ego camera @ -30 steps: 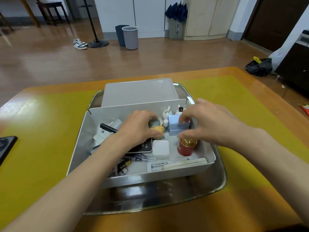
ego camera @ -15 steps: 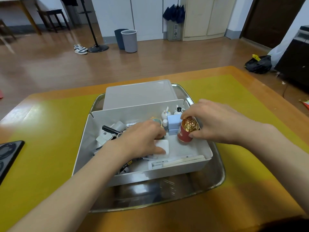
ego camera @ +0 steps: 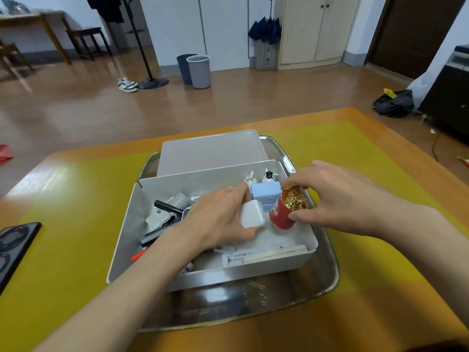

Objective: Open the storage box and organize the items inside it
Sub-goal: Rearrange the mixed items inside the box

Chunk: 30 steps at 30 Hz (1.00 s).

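Your white plastic storage box [ego camera: 142, 224] sits open in the shiny metal tray [ego camera: 327, 275]. Its flat white lid [ego camera: 210, 151] lies at the tray's far edge. Inside, a tilted red can with a gold top [ego camera: 286, 212] is near the right wall, beside a white square charger [ego camera: 251, 214] and a pale blue box [ego camera: 266, 194].
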Motion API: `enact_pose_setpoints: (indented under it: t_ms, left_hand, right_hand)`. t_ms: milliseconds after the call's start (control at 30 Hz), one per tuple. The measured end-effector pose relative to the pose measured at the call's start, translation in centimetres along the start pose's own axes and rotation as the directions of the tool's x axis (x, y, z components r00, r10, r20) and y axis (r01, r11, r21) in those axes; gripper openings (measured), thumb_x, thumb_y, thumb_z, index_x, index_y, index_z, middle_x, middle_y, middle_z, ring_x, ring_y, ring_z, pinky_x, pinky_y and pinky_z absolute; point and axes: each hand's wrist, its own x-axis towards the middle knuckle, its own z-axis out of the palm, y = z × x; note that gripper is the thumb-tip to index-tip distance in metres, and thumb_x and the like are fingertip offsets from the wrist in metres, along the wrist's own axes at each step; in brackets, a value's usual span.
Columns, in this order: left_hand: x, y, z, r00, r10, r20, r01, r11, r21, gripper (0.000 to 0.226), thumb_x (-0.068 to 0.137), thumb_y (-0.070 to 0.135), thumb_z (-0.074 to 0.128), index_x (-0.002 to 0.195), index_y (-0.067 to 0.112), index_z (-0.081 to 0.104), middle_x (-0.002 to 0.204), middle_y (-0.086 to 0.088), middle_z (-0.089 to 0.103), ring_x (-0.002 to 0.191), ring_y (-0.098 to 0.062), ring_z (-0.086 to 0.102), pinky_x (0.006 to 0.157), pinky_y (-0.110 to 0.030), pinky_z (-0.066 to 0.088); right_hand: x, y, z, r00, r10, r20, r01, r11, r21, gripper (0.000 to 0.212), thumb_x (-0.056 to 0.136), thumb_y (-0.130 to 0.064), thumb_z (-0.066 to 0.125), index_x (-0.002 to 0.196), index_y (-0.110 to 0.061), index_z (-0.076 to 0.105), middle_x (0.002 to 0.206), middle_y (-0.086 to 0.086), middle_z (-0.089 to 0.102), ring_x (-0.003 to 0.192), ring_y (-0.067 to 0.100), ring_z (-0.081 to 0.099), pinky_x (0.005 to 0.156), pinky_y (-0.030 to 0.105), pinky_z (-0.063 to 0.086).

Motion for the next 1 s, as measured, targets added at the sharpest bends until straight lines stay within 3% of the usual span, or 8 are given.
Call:
enact_pose_setpoints:
  t_ms: [100,200,300,533,667,767,1000]
  left_hand:
    - [0.5,0.3,0.7,1.0,0.013,0.017,-0.012,0.999,-0.053,0.049,0.069,0.053,0.073,0.096,0.03,0.039,0.089,0.009,0.057,0.077,-0.022,0.05,0.055,-0.035,0.031]
    - [0.7,0.6,2.0,0.999,0.046,0.005,-0.045,0.996,-0.082,0.048,0.075,0.036,0.079,0.108,0.026,0.045,0.104,0.008,0.053,0.086,-0.023,0.049,0.069,-0.039,0.041]
    - [1.0,0.6,2.8,0.998,0.061,-0.009,-0.062,0.994,-0.092,0.04,0.08,0.028,0.077,0.109,0.022,0.049,0.109,0.005,0.054,0.094,-0.024,0.053,0.077,-0.041,0.045]
    - [1.1,0.2,2.8,0.999,0.033,-0.021,-0.033,0.999,0.022,0.033,0.081,0.039,0.074,0.101,0.019,0.058,0.097,0.003,0.055,0.099,-0.025,0.054,0.075,-0.041,0.048]
    - [1.1,0.0,2.1,1.0,-0.014,0.005,0.014,1.0,0.003,0.03,0.076,0.041,0.078,0.092,0.023,0.061,0.092,0.003,0.058,0.09,-0.023,0.055,0.065,-0.034,0.04]
    - [0.8,-0.3,1.6,1.0,-0.022,0.021,0.022,1.0,0.003,0.028,0.075,0.038,0.078,0.096,0.025,0.064,0.093,0.004,0.06,0.09,-0.025,0.059,0.07,-0.037,0.048]
    - [0.5,-0.4,1.9,0.999,-0.039,-0.036,0.038,0.999,-0.028,0.029,0.076,0.042,0.078,0.092,0.023,0.063,0.096,0.008,0.057,0.092,-0.02,0.057,0.071,-0.035,0.047]
  right_hand:
    - [-0.3,-0.1,0.1,1.0,-0.023,0.021,0.024,1.0,-0.016,0.044,0.081,-0.055,0.069,0.121,-0.04,0.059,0.11,-0.021,0.061,0.098,0.003,0.042,0.075,0.033,0.048]
    - [-0.4,-0.3,0.4,0.998,-0.039,0.045,0.041,0.998,-0.048,0.039,0.081,-0.057,0.067,0.116,-0.04,0.059,0.1,-0.02,0.057,0.093,0.003,0.039,0.068,0.031,0.044]
    - [-0.1,-0.6,0.8,0.997,-0.04,0.068,0.046,0.995,-0.086,0.04,0.081,-0.056,0.066,0.116,-0.038,0.06,0.103,-0.017,0.058,0.098,0.007,0.044,0.07,0.035,0.049]
    - [1.0,-1.2,1.7,0.994,-0.004,0.114,0.02,0.99,-0.139,0.036,0.079,-0.044,0.067,0.113,-0.035,0.061,0.105,-0.012,0.059,0.105,0.014,0.049,0.072,0.043,0.054]
    - [1.6,-1.0,2.3,0.996,0.005,0.089,0.011,0.985,-0.173,0.03,0.081,-0.044,0.067,0.108,-0.032,0.062,0.102,-0.013,0.058,0.105,0.014,0.049,0.065,0.036,0.049]
    - [2.3,-1.0,3.0,0.999,0.003,0.049,0.008,0.977,-0.215,0.028,0.081,-0.039,0.067,0.108,-0.031,0.063,0.103,-0.012,0.058,0.106,0.015,0.046,0.062,0.033,0.043]
    - [3.3,-1.0,4.0,0.999,0.034,0.002,-0.032,0.971,-0.235,0.044,0.077,-0.052,0.076,0.113,-0.029,0.065,0.109,-0.01,0.059,0.107,0.015,0.047,0.064,0.031,0.037]
